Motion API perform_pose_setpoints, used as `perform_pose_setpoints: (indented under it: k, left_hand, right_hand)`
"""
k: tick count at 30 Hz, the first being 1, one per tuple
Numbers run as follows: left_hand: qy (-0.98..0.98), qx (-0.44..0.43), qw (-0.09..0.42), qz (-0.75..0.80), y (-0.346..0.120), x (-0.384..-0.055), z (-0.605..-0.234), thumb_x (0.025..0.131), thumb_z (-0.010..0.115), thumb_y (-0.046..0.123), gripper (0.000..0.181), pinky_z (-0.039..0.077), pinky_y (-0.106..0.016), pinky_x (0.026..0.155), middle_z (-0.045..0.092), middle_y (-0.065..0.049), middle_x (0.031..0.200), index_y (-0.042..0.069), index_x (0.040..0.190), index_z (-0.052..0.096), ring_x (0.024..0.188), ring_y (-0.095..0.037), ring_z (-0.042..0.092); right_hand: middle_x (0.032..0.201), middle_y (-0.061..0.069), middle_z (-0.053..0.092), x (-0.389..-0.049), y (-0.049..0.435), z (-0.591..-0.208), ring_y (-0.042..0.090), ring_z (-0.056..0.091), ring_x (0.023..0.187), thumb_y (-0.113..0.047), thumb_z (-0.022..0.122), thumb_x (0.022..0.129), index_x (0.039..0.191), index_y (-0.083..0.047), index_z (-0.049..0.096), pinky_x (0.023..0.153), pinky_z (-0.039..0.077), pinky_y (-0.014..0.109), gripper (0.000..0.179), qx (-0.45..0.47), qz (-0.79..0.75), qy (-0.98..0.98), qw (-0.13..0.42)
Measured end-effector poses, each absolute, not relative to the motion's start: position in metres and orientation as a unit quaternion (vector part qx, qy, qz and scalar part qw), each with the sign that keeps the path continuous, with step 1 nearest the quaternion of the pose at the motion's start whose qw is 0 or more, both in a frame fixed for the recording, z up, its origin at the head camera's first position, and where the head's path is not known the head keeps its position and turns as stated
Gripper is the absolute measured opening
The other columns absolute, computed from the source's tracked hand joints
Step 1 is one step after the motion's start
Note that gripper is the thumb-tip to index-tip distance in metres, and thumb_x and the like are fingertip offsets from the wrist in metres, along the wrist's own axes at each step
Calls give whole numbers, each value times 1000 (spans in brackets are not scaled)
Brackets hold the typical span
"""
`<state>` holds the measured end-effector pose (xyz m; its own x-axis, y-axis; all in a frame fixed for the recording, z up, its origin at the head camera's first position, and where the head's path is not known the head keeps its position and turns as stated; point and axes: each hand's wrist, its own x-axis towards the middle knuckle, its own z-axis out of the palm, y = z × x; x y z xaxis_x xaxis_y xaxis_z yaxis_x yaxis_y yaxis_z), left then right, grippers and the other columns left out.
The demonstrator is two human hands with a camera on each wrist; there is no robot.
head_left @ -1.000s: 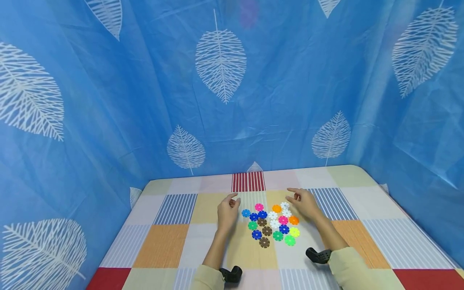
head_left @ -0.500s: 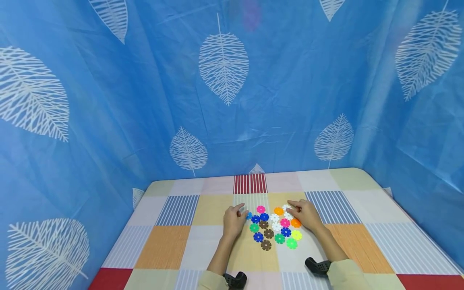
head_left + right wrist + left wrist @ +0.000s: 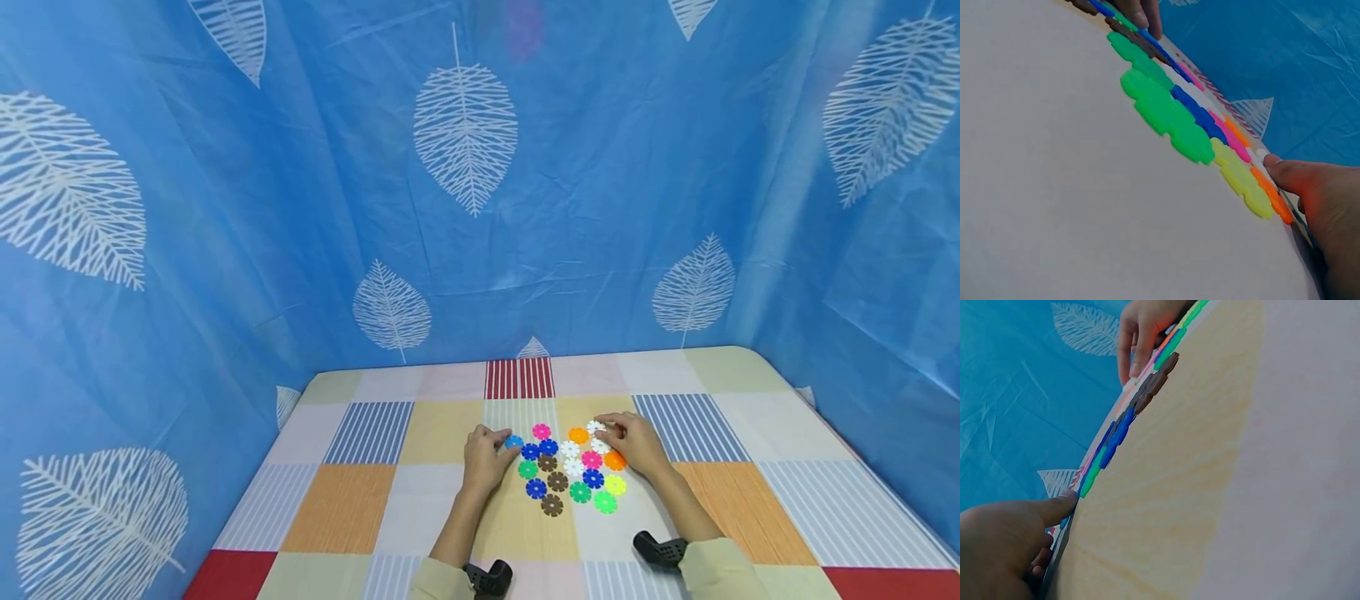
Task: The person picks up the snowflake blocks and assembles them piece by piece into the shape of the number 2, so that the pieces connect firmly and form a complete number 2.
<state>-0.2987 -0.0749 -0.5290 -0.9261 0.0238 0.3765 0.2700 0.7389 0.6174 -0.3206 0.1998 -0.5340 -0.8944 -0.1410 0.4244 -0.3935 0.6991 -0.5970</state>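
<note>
My left hand (image 3: pixel 482 462) is at the left edge of a loose group of notched plastic discs. Its thumb and index finger pinch a light blue disc (image 3: pixel 513 442) lying at that edge. On the far right side of the group, my right hand (image 3: pixel 636 442) has its thumb and index finger at a white disc (image 3: pixel 596 427) and pinches it by the rim. The other discs lie flat between the hands, among them brown (image 3: pixel 557 482), dark blue (image 3: pixel 536 488), bright green (image 3: pixel 605 502), pink (image 3: pixel 542 432), orange (image 3: pixel 578 436) and yellow (image 3: pixel 615 485) ones.
A checked and striped cloth (image 3: pixel 420 508) covers the table. Behind and at both sides hangs a blue curtain (image 3: pixel 480 283) with white leaf prints. Black wrist devices (image 3: pixel 491 578) sit near both sleeves.
Both hands have come down to the discs: the left moved right to the light blue disc, the right lowered onto the white disc. The head view shifted slightly.
</note>
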Motion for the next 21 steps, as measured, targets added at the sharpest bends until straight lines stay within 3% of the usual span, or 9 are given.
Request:
perform_pose_setpoints:
  k: [7, 13, 21]
  left_hand:
    - [-907, -83, 195, -363, -75, -299, -531, 71, 79, 21, 26, 38, -29, 66, 51, 2, 77, 11, 93, 71, 73, -14, 45]
    - [-893, -89, 205, -390, -75, -299, -533, 69, 81, 17, 27, 37, -27, 64, 57, 5, 70, 14, 90, 64, 69, -12, 46]
    - [-872, -92, 205, -434, -75, -299, -529, 77, 73, 13, 22, 40, -23, 59, 53, 7, 65, 13, 96, 62, 63, -7, 46]
  right_hand:
    - [70, 0, 47, -318, 203, -536, 13, 40, 60, -12, 75, 77, 96, -6, 67, 50, 35, 23, 22, 144, 402, -880, 207]
    - [78, 1, 57, -315, 207, -538, 14, 47, 63, -10, 73, 79, 94, -9, 65, 54, 43, 23, 17, 125, 437, -869, 196]
    - [79, -1, 60, -316, 203, -535, 12, 52, 65, -15, 71, 82, 100, -10, 66, 56, 47, 22, 20, 129, 462, -855, 196]
